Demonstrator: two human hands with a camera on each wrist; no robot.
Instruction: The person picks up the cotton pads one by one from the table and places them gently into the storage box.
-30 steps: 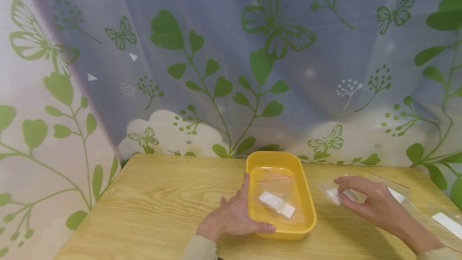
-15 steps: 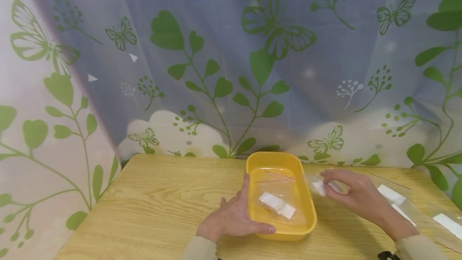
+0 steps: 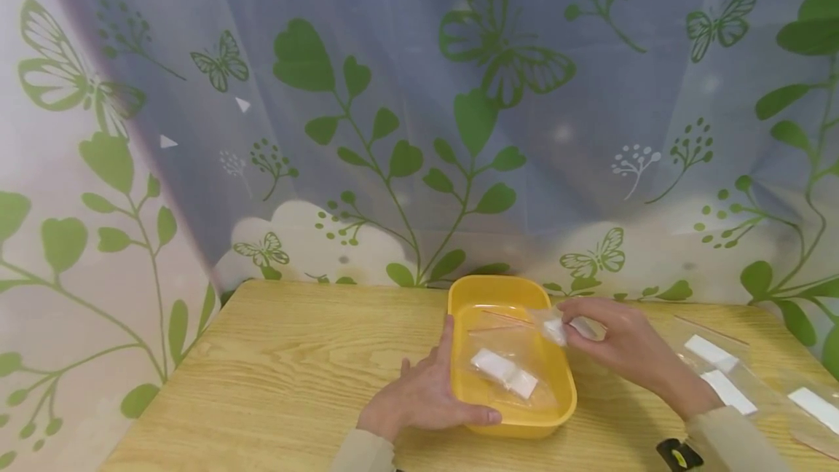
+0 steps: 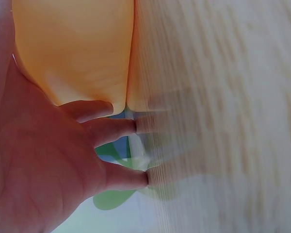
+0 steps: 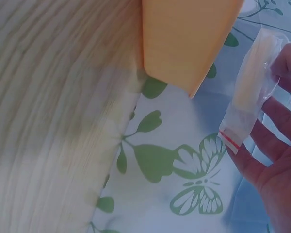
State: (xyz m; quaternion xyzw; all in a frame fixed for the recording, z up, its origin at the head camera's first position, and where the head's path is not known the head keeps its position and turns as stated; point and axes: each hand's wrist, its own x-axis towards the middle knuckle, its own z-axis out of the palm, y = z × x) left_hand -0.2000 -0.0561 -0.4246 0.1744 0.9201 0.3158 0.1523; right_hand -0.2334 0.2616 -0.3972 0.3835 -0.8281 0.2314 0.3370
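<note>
A yellow plastic bin [image 3: 564,384] stands on the table, with clear zip bags inside holding white pieces [image 3: 503,372]. My left hand [image 3: 426,392] rests against its near left corner, thumb along the front rim and fingers stretched up the left side. In the left wrist view, the left hand's spread fingers [image 4: 114,130] are straight beside the bin wall, reaching down to the tabletop. My right hand [image 3: 619,337] pinches a small clear zip bag [image 5: 250,87] with a red seal line and a pale strip inside. It holds this bag over the bin's right rim.
Right of the bin lie several more clear zip bags with white strips [image 3: 729,392], one [image 3: 813,406] near the table's right edge. A patterned curtain [image 3: 393,166] hangs behind the wooden table [image 3: 282,355]. There is a dark band [image 3: 679,454] by the right sleeve.
My right hand has moved left with the zip bag, from the table beside the bin to over its right rim. The left hand and the bin have stayed put.
</note>
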